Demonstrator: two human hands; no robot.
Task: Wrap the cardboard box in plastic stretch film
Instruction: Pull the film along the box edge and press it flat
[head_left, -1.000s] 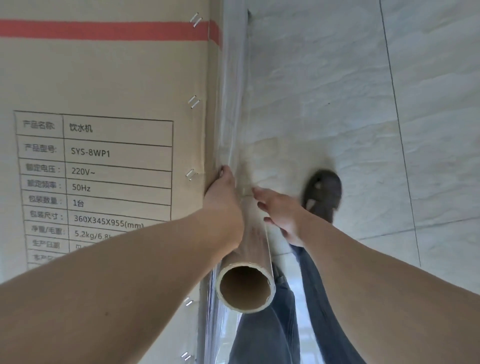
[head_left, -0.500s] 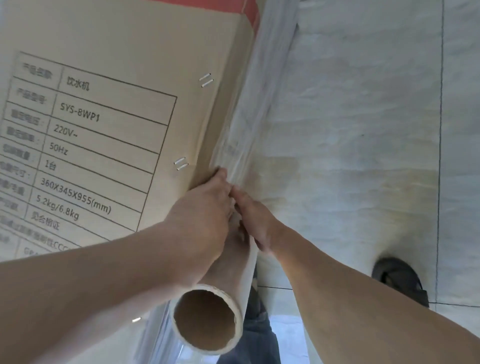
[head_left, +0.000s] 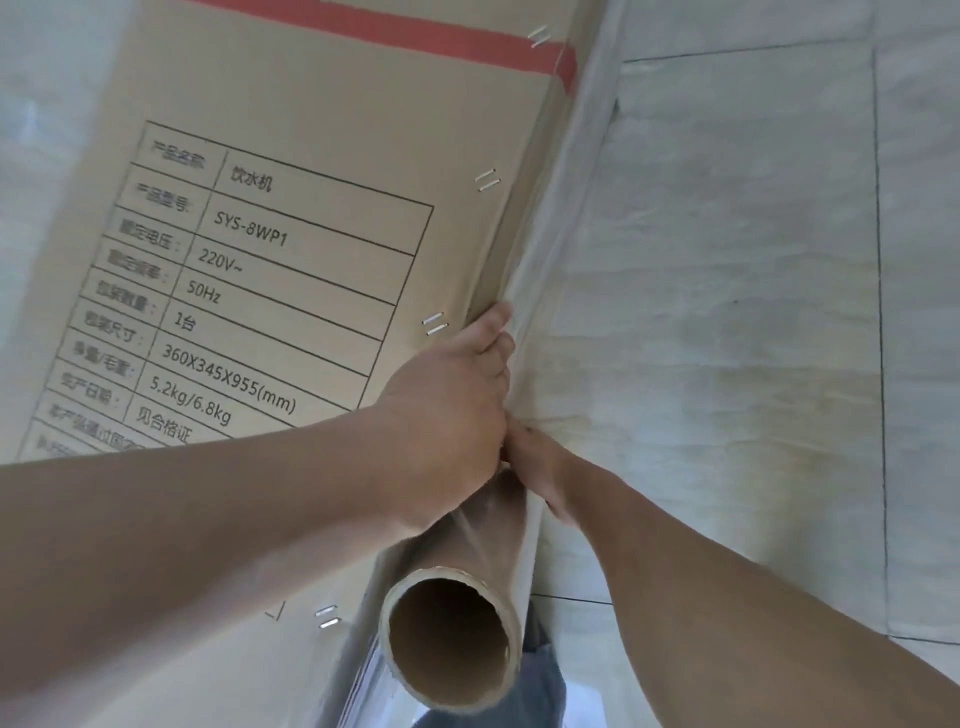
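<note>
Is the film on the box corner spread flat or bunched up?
Bunched. The film runs along the box edge as a wrinkled, gathered band, pinched by the left hand above the roll; the right hand grips beside it.

A: What stands at left?
B: A tall tan cardboard box (head_left: 322, 171) with a red band and printed table, on pale grey floor tiles (head_left: 727, 312).

A: And the hands?
B: The left hand (head_left: 457, 405) grips the brown-cored roll of clear stretch film (head_left: 467, 613) at the box edge; the right hand (head_left: 540, 467) touches it alongside.
</note>
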